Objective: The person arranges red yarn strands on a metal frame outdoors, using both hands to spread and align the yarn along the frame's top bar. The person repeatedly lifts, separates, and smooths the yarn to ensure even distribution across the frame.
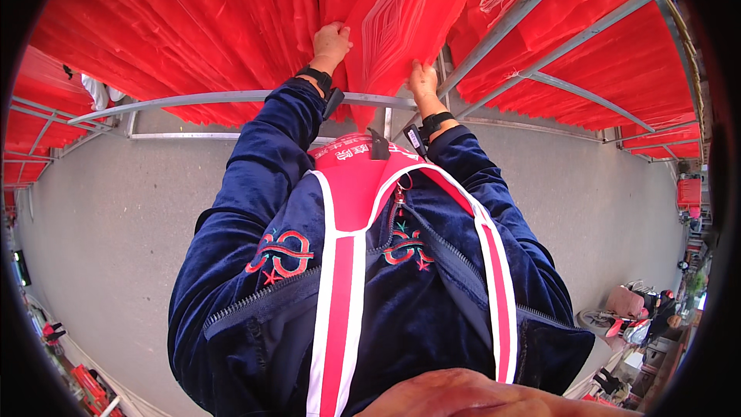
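Sheets of red netting (390,23) hang in dense folds in front of me, with pale cords running in looped lines down the middle one. My left hand (332,45) is closed at a fold left of the corded part, its fingers curled in against the red material. Lower and to the right, my right hand (422,81) pinches the right edge of the same corded sheet, next to a grey metal bar. Between the two hands the netting narrows downward to a point. Both arms reach forward over a horizontal metal rail (216,98), and parts of the fingers are hidden.
More red netting hangs on the left (170,23) and on a metal frame (571,23) at the right. Grey pavement (116,185) lies below. A parked bicycle (610,316) and a person (664,327) are at the lower right. I wear a red apron (351,201).
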